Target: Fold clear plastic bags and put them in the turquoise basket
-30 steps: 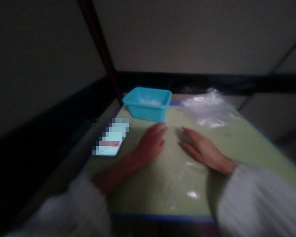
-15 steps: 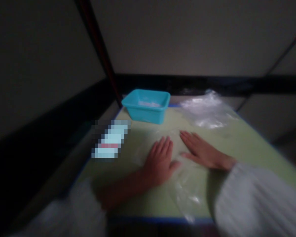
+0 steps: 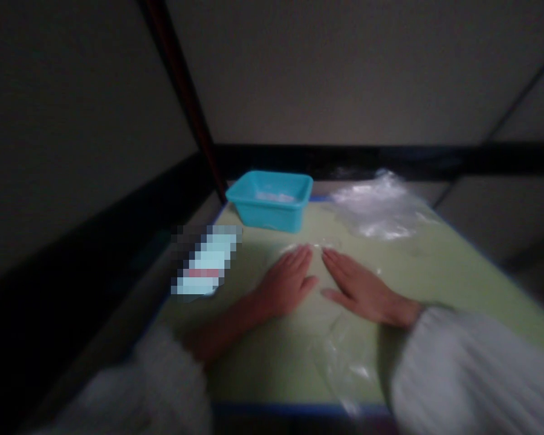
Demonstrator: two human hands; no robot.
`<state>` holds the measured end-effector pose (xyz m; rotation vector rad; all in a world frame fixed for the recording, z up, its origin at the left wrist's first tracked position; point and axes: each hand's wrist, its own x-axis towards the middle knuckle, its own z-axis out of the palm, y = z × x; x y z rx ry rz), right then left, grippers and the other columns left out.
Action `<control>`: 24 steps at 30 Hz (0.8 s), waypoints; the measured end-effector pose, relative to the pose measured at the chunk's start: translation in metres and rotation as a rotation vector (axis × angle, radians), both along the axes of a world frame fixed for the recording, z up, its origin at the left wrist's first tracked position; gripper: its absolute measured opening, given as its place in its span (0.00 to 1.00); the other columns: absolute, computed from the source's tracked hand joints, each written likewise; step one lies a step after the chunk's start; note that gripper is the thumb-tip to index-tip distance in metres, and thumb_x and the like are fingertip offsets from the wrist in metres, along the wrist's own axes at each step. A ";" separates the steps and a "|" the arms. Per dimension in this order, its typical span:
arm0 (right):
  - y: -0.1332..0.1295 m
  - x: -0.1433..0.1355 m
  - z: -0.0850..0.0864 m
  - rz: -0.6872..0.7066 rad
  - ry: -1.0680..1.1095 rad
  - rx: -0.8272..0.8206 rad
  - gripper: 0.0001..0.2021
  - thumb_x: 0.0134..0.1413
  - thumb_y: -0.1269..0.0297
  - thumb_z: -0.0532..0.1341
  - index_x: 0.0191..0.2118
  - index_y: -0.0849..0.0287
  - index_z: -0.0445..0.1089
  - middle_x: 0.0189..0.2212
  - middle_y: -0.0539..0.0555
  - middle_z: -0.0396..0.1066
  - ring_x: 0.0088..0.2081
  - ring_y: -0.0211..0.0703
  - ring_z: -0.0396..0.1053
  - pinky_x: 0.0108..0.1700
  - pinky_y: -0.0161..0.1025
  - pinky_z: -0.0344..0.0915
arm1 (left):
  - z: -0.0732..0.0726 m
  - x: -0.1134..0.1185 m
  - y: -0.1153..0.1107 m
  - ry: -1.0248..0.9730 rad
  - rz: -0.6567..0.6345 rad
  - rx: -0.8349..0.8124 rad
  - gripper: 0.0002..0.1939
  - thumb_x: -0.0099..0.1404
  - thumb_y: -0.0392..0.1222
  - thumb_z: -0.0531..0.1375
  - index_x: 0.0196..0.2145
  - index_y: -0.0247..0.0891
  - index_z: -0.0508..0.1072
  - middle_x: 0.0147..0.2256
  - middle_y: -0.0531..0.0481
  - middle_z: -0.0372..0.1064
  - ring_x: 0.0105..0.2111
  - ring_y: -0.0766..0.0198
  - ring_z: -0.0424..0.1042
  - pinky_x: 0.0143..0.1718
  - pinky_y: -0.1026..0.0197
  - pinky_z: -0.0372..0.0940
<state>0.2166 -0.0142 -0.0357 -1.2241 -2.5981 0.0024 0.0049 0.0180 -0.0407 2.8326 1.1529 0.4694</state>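
A thin clear plastic bag (image 3: 344,356) lies on the yellow-green table (image 3: 254,377), its lower end reaching the front edge. My left hand (image 3: 285,281) rests flat on its upper part, palm down, thumb apart from the fingers. To the right, my right hand (image 3: 362,287) also lies palm down with the thumb spread. The fingertips of both hands point toward each other at the top of the bag, with a small gap between them. Neither hand grips anything.
A turquoise basket (image 3: 272,214) with pale contents stands at the back of the table. Right of it lies a crumpled heap of clear plastic (image 3: 381,205). A pixelated, bright flat object (image 3: 211,260) is at the left edge. Walls rise behind and on the left.
My right hand has moved slightly left and down, and my left hand a little up and left. Their fingertips are closer together. The whole view has shifted slightly.
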 end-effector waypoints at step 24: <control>0.031 0.050 0.013 -0.035 -0.033 -0.183 0.37 0.60 0.42 0.42 0.67 0.62 0.39 0.65 0.63 0.42 0.65 0.55 0.41 0.63 0.57 0.43 | 0.007 -0.023 0.016 0.093 0.129 -0.087 0.29 0.68 0.47 0.45 0.61 0.25 0.52 0.63 0.36 0.46 0.64 0.56 0.46 0.63 0.53 0.46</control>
